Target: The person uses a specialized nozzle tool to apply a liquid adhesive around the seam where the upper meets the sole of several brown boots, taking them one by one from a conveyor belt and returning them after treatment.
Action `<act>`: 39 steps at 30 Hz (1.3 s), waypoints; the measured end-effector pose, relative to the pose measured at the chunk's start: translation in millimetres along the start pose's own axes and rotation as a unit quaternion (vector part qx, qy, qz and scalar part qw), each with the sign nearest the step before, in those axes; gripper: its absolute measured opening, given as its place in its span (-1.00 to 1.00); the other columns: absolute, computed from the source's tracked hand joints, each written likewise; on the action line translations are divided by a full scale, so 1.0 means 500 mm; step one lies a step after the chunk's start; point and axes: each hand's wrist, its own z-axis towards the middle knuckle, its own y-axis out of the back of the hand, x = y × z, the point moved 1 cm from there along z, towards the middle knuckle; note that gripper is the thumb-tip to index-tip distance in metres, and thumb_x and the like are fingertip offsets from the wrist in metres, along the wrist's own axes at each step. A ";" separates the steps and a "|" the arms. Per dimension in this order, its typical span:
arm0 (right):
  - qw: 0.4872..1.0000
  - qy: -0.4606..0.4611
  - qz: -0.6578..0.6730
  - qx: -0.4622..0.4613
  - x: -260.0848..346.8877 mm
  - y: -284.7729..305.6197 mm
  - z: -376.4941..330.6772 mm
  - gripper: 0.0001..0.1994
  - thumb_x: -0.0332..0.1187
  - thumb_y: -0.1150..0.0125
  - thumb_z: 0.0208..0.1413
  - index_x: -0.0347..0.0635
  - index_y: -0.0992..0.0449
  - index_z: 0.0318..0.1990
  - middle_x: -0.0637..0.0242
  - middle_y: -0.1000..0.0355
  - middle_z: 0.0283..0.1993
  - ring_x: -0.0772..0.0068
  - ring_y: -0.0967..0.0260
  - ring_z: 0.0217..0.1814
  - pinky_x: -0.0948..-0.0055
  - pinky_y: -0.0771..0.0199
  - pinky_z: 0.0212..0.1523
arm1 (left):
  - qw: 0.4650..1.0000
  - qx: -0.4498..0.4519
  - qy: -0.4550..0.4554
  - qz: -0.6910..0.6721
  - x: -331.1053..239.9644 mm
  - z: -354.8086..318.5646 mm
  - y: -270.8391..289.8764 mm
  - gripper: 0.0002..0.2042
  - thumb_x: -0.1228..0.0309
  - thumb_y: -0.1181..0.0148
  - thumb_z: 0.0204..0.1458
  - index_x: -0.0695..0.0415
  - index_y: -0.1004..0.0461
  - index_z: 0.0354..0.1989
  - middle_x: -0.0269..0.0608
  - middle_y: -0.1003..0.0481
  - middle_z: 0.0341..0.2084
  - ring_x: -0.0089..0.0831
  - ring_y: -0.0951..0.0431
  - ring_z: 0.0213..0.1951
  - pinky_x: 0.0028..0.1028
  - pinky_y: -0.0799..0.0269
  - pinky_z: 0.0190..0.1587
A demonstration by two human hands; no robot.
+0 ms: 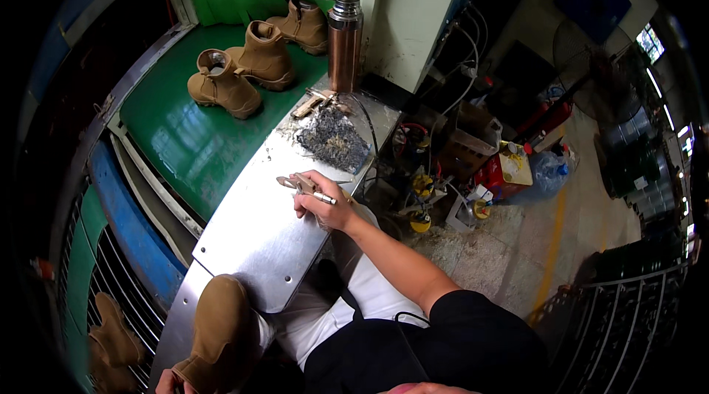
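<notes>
At the lower left, my left hand (168, 381) is closed around the top of a tan ankle boot (223, 313), whose toe points away from me. Only some of its fingers show at the edge. My right hand (323, 200) is closed on a small hand tool (323, 197) with a silver, rod-like end, above the bare metal worktop (251, 224). A brownish pointed piece (285, 182) sticks out beyond its fingertips; whether it belongs to the tool I cannot tell. Beyond that hand lies a heap of dark grey scraps (334, 139).
Several tan boots (225, 84) stand on the green belt (166, 139) to the left. A copper-coloured flask (345, 47) without a lid stands at the worktop's far end. More boots (114, 331) rest on a rack, lower left. Boxes (469, 139) and bottles crowd the floor at right.
</notes>
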 end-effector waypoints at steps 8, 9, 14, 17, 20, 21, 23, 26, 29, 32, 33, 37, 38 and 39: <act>0.998 0.054 0.001 0.032 -0.029 -0.013 0.007 -0.63 -0.44 -0.13 0.10 -0.30 -0.35 0.08 0.35 -0.46 -0.41 0.60 -0.44 -0.41 0.53 -0.45 -0.34 | 0.950 -0.203 -0.050 -0.232 0.145 0.168 -0.062 -0.69 0.31 -0.01 0.29 0.34 -0.48 -0.02 -0.12 -0.54 -0.16 -0.40 -0.52 -0.12 -0.39 -0.43 -0.01; 0.998 0.056 -0.017 0.002 -0.021 0.010 -0.008 -0.63 -0.43 -0.14 0.11 -0.30 -0.35 0.08 0.35 -0.46 -0.41 0.60 -0.44 -0.41 0.53 -0.45 -0.34 | 0.927 -0.213 -0.041 -0.305 0.037 0.278 -0.087 -0.69 0.30 0.06 0.33 0.32 -0.50 -0.12 -0.20 -0.55 -0.25 -0.49 -0.51 -0.22 -0.44 -0.44 -0.09; 0.997 0.060 -0.036 -0.018 -0.047 0.020 0.002 -0.62 -0.37 -0.16 0.10 -0.24 -0.37 0.08 0.40 -0.48 -0.44 0.65 -0.40 -0.49 0.59 -0.35 -0.54 | 0.826 -0.225 -0.082 -0.510 -0.256 0.677 -0.169 -0.76 0.35 -0.06 0.27 0.26 -0.55 -0.12 -0.29 -0.57 -0.29 -0.59 -0.54 -0.31 -0.57 -0.46 -0.25; 0.999 0.016 -0.032 0.005 -0.034 0.013 0.006 -0.62 -0.44 -0.13 0.13 -0.30 -0.31 0.11 0.31 -0.45 -0.38 0.57 -0.42 -0.38 0.51 -0.45 -0.33 | 0.870 -0.195 -0.123 -0.437 -0.292 0.899 -0.204 -0.79 0.35 -0.15 0.22 0.26 -0.56 -0.15 -0.32 -0.55 -0.35 -0.63 -0.52 -0.33 -0.58 -0.45 -0.30; 0.999 0.025 -0.024 -0.006 -0.026 0.004 0.011 -0.63 -0.45 -0.13 0.13 -0.29 -0.32 0.10 0.31 -0.45 -0.38 0.57 -0.42 -0.36 0.52 -0.44 -0.35 | 0.912 -0.038 -0.135 -0.386 -0.375 0.897 -0.262 -0.79 0.38 -0.19 0.18 0.25 -0.54 -0.10 -0.28 -0.57 -0.32 -0.62 -0.54 -0.30 -0.57 -0.46 -0.30; 0.999 0.021 -0.024 -0.010 -0.022 0.007 0.010 -0.63 -0.45 -0.12 0.13 -0.29 -0.32 0.10 0.30 -0.45 -0.38 0.57 -0.42 -0.37 0.52 -0.44 -0.35 | 0.914 -0.008 -0.178 -0.364 -0.421 0.842 -0.284 -0.77 0.40 -0.19 0.18 0.25 -0.53 -0.07 -0.26 -0.58 -0.29 -0.59 -0.56 -0.27 -0.56 -0.47 -0.27; 0.999 0.029 -0.026 0.000 -0.011 -0.002 0.013 -0.65 -0.45 -0.11 0.14 -0.29 -0.33 0.09 0.30 -0.45 -0.38 0.57 -0.41 -0.38 0.53 -0.43 -0.36 | 0.911 0.035 -0.267 -0.311 -0.486 0.720 -0.288 -0.75 0.44 -0.20 0.16 0.25 -0.51 -0.02 -0.22 -0.59 -0.23 -0.53 -0.58 -0.22 -0.53 -0.50 -0.20; 0.999 0.028 -0.034 -0.020 -0.038 0.004 0.014 -0.67 -0.41 -0.15 0.09 -0.25 -0.41 0.03 0.33 -0.50 -0.34 0.56 -0.46 -0.35 0.51 -0.47 -0.33 | 0.849 0.137 -0.331 -0.388 -0.552 0.532 -0.254 -0.76 0.51 -0.21 0.13 0.26 -0.52 -0.03 -0.20 -0.60 -0.21 -0.49 -0.60 -0.20 -0.49 -0.52 -0.13; 0.989 -0.008 0.136 -0.055 -0.058 -0.003 0.003 -0.65 -0.46 -0.15 0.07 -0.21 -0.41 0.05 0.30 -0.46 -0.32 0.54 -0.42 -0.37 0.51 -0.47 -0.34 | 0.722 0.179 -0.496 -0.447 -0.617 0.318 -0.120 -0.79 0.48 -0.29 0.07 0.23 -0.56 -0.11 -0.19 -0.63 -0.32 -0.48 -0.62 -0.29 -0.49 -0.54 -0.24; 0.994 -0.059 -0.044 -0.082 0.017 -0.026 -0.001 -0.53 -0.51 -0.14 0.03 -0.20 -0.29 0.15 0.21 -0.40 -0.35 0.47 -0.38 -0.40 0.46 -0.47 -0.39 | 0.638 0.135 -0.592 -0.474 -0.606 0.184 -0.044 -0.77 0.37 -0.34 0.05 0.26 -0.54 -0.21 -0.20 -0.61 -0.41 -0.40 -0.61 -0.41 -0.51 -0.54 -0.34; 0.995 -0.040 -0.007 -0.086 0.006 -0.014 -0.010 -0.54 -0.51 -0.12 0.05 -0.23 -0.28 0.15 0.21 -0.40 -0.36 0.46 -0.37 -0.42 0.45 -0.48 -0.39 | 0.664 0.106 -0.543 -0.502 -0.587 0.145 -0.035 -0.77 0.36 -0.32 0.07 0.23 -0.53 -0.17 -0.23 -0.57 -0.45 -0.41 -0.56 -0.47 -0.50 -0.50 -0.41; 0.998 0.027 0.004 -0.049 -0.017 -0.030 -0.002 -0.53 -0.44 -0.07 0.10 -0.32 -0.23 0.19 0.22 -0.38 -0.38 0.43 -0.33 -0.43 0.40 -0.49 -0.35 | 0.596 0.077 -0.533 -0.596 -0.483 0.112 -0.016 -0.71 0.39 -0.35 0.03 0.20 -0.51 -0.09 -0.24 -0.54 -0.47 -0.40 -0.52 -0.56 -0.45 -0.47 -0.52; 0.998 0.043 -0.015 -0.037 -0.019 -0.015 0.000 -0.52 -0.42 -0.06 0.12 -0.33 -0.21 0.21 0.22 -0.38 -0.38 0.43 -0.33 -0.41 0.39 -0.49 -0.33 | 0.594 0.086 -0.542 -0.588 -0.461 0.131 -0.007 -0.70 0.38 -0.32 0.05 0.19 -0.49 -0.06 -0.22 -0.54 -0.41 -0.38 -0.52 -0.49 -0.43 -0.47 -0.44; 0.998 0.061 -0.019 -0.028 -0.021 -0.017 0.001 -0.50 -0.43 -0.03 0.14 -0.30 -0.19 0.25 0.22 -0.38 -0.37 0.44 -0.32 -0.38 0.40 -0.49 -0.32 | 0.630 0.069 -0.539 -0.555 -0.437 0.140 0.009 -0.68 0.37 -0.30 0.07 0.18 -0.47 -0.02 -0.21 -0.54 -0.36 -0.36 -0.53 -0.42 -0.41 -0.47 -0.37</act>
